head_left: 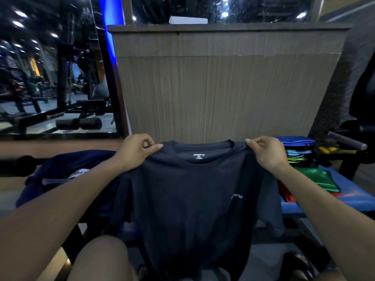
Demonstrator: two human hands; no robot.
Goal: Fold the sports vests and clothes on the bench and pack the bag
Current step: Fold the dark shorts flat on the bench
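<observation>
Two hands, one garment: my left hand [135,148] pinches the left shoulder seam of a dark T-shirt [188,191] between thumb and forefinger, other fingers curled; my right hand [265,152] pinches the opposite shoulder the same way. Shirt hangs between them, collar up, hem down toward my knee [101,258], long axis vertical, front panel facing me. Both hands sit level, equally close to the collar, one each side, so neither arm has the advantage for the coming fold; I judge the next move to be laying it flat on the bench [324,201], which lies behind and below the cloth.

Writing, legible: neck label [198,156] reads "SPORTS", with "2XL" under it; a third line of small characters too fine to read. Chest print [237,196], small and pale, partly creased, ends in "S"; probably the same word, cannot confirm.

Other stock: navy clothes [67,171] heaped to my left, with a white patch bearing letters I can only partly see; stack of folded vests [297,152] in blue, light blue and green to my right; one green vest [316,179] and a red vest [287,195] lying loose on the blue bench pad beside the hanging sleeve

Bag: not identifiable in view
</observation>
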